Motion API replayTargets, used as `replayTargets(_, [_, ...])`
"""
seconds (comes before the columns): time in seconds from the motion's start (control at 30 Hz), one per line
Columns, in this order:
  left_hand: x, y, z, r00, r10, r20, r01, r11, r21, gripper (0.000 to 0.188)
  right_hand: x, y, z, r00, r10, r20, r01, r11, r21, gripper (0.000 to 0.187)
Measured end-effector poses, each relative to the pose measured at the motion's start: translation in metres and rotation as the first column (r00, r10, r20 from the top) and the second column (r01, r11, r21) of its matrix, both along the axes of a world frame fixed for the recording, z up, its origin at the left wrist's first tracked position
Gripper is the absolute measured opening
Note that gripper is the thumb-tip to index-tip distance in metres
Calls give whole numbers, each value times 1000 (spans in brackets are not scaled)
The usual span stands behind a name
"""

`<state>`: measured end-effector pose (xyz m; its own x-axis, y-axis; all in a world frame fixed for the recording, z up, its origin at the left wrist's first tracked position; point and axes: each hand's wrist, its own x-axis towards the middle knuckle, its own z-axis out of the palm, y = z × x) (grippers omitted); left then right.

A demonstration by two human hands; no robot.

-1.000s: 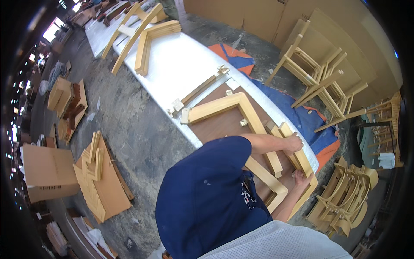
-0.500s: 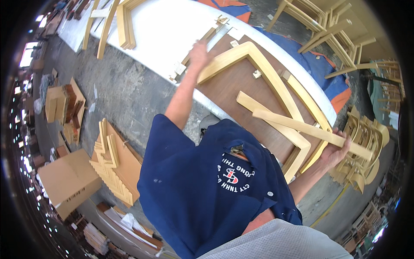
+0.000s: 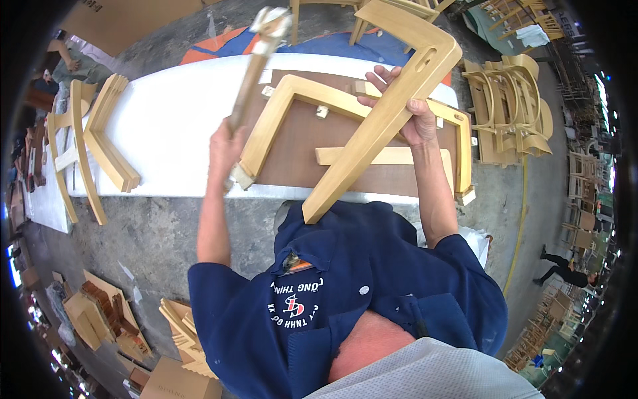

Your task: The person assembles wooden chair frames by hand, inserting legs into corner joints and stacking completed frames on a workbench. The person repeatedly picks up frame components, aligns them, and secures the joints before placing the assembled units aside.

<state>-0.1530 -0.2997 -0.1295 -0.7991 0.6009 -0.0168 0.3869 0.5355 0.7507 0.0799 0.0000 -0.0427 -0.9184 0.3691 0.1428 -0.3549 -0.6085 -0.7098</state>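
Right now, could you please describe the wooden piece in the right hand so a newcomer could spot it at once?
Start at the long white table with the brown panel. Above it, the right hand grips a pale bent wooden piece, lifted and tilted. Unlike the frame lying flat, it is raised and has a slot near its bend.

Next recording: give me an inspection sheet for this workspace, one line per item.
Surface: long white bench with a brown panel lying on it.
Job's things: angled pale wooden piece lifted above the bench; blurred mallet-like tool raised; U-shaped wooden frame on the panel.
Clutter: wooden chair parts at the bench's left end; stacked parts on the floor.
Hands: left hand grips the tool's handle; right hand grips the angled piece.
Cables: yellow hose on the floor.
Surroundings: stacked curved chair frames, cardboard boxes, another person at far right.
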Motion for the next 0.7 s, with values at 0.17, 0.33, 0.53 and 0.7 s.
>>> replayTargets(0.17, [113,27,74,986,-168,-26,169,982,89,51,-9,-12,5,1000,-13,3,13,1000,26,71])
replayTargets(0.33, [146,45,80,948,-291,-129,302,950,75,52,1,-1,5,998,-42,-37,44,998,41,78])
replayTargets(0.53, [174,66,83,893,-450,26,443,887,125,61,31,19,3,997,-73,24,69,987,145,89])
replayTargets(0.7, [187,87,83,812,-583,41,571,806,158,71,61,44,-1,991,-133,28,125,971,202,84])
